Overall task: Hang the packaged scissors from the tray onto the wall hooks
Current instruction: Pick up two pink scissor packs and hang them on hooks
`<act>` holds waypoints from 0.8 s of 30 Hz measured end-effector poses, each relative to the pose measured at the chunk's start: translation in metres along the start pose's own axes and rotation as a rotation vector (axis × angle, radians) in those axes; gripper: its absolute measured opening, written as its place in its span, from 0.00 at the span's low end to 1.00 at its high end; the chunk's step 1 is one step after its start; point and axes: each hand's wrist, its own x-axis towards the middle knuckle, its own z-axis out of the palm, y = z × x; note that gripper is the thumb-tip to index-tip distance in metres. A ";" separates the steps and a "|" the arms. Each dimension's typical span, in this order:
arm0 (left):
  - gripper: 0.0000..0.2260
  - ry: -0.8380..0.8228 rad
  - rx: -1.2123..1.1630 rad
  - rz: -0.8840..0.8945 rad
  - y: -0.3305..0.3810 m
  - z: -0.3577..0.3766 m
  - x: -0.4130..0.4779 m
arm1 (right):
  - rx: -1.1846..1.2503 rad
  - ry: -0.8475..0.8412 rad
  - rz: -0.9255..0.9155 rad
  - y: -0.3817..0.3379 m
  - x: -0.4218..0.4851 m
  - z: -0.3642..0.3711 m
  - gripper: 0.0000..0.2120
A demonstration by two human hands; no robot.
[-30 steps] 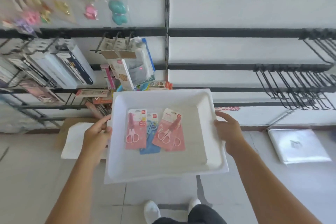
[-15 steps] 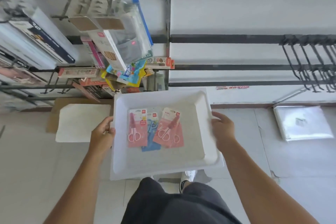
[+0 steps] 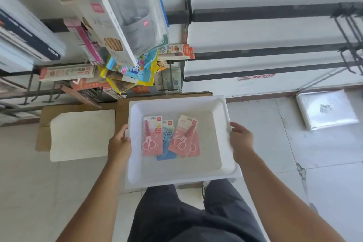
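Note:
A white tray [image 3: 222,155] is held level above the floor by both hands. My left hand [image 3: 119,143] grips its left rim and my right hand [image 3: 241,139] grips its right rim. Inside lie several packaged scissors: a pink pack [image 3: 152,138] on the left, a blue pack [image 3: 167,143] partly under its neighbours, and overlapping pink packs [image 3: 185,137] on the right. Bare black wall hooks [image 3: 349,31] stick out at the upper right.
Hooks at the upper left carry stationery packs [image 3: 121,25] that hang close above the tray's far edge. A white board on cardboard [image 3: 80,133] lies on the floor at left. A wrapped white bundle [image 3: 326,109] lies at right. My legs are below the tray.
The view has tilted downward and nearer the floor; the tray has come lower toward the cardboard, with both hands holding its rims as before. The scissors packs have not shifted.

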 end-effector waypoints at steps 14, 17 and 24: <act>0.15 0.281 0.162 0.142 0.019 0.008 -0.005 | -0.436 0.102 -0.299 -0.013 -0.017 0.013 0.22; 0.12 0.265 0.230 0.304 0.034 0.023 -0.015 | -0.571 0.120 -0.548 -0.012 -0.035 0.031 0.21; 0.22 -0.079 0.455 0.100 0.028 0.086 0.011 | -0.374 -0.236 -0.281 0.009 -0.029 0.090 0.19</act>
